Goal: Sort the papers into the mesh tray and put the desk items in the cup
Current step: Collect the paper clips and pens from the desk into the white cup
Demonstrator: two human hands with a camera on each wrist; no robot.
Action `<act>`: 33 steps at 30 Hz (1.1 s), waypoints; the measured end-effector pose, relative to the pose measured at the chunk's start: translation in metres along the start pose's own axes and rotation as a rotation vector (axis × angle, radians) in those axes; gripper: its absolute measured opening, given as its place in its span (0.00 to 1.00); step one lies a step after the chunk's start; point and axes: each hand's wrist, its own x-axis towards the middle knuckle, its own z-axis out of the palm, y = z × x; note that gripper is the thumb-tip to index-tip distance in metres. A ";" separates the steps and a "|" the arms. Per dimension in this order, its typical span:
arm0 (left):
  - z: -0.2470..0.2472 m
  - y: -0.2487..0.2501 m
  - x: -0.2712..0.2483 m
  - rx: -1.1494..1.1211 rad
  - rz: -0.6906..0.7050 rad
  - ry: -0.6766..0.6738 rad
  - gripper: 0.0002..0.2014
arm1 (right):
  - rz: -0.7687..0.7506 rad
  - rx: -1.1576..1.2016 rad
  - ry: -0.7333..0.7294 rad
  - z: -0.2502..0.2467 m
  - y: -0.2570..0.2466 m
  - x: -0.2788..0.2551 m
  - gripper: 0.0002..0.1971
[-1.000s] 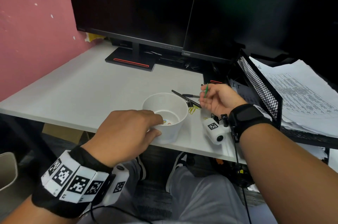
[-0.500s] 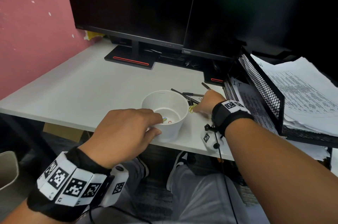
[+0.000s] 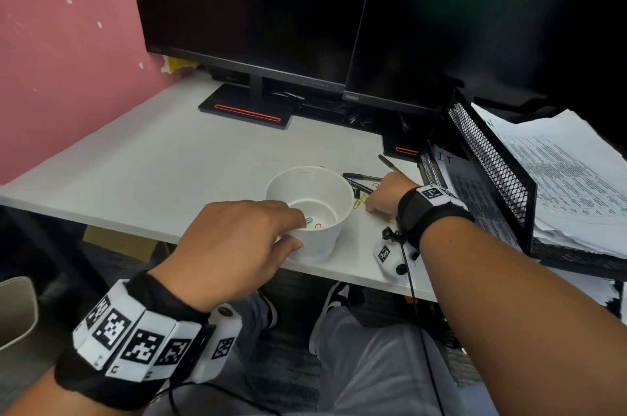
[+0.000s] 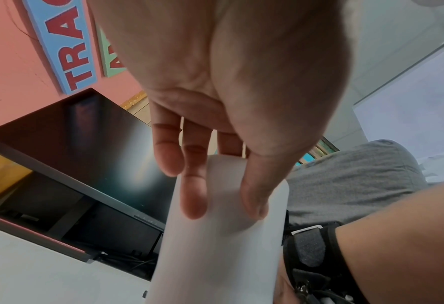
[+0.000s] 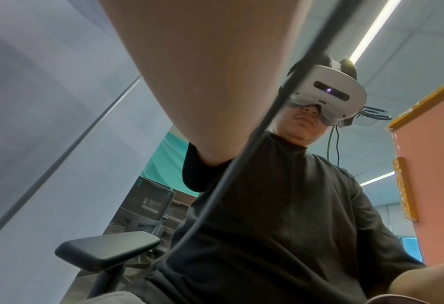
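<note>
We are seeing the left hand (image 3: 234, 246) gripping the white cup (image 3: 314, 212) at frame centre, right hand (image 3: 386, 193) reaching palm-down onto yellow paper clips (image 3: 359, 202) right of it, finger state we cannot tell, pens (image 3: 363, 177) just beyond, papers (image 3: 570, 178) lying in the mesh tray (image 3: 492, 157) at right

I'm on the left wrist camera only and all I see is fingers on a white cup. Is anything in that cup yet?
Observer: Yes, the head view shows a few coloured paper clips on the bottom of the white cup.
Operator: Where's the right hand?
Observer: The right hand is down on the desk just right of the cup, fingers next to some yellow paper clips. I cannot tell whether it pinches one.
Operator: Any pens still out?
Observer: Yes, black pens lie on the desk behind that hand, outside the cup.
</note>
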 end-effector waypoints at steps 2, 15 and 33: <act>0.001 0.000 -0.001 -0.003 0.000 -0.006 0.09 | 0.025 0.106 -0.035 -0.001 0.006 -0.004 0.08; -0.004 0.016 0.003 0.044 0.033 -0.037 0.07 | -0.367 1.405 -0.216 -0.060 -0.015 -0.073 0.12; 0.001 0.023 0.005 0.036 0.050 -0.020 0.08 | -0.301 0.592 0.123 -0.053 0.009 -0.067 0.08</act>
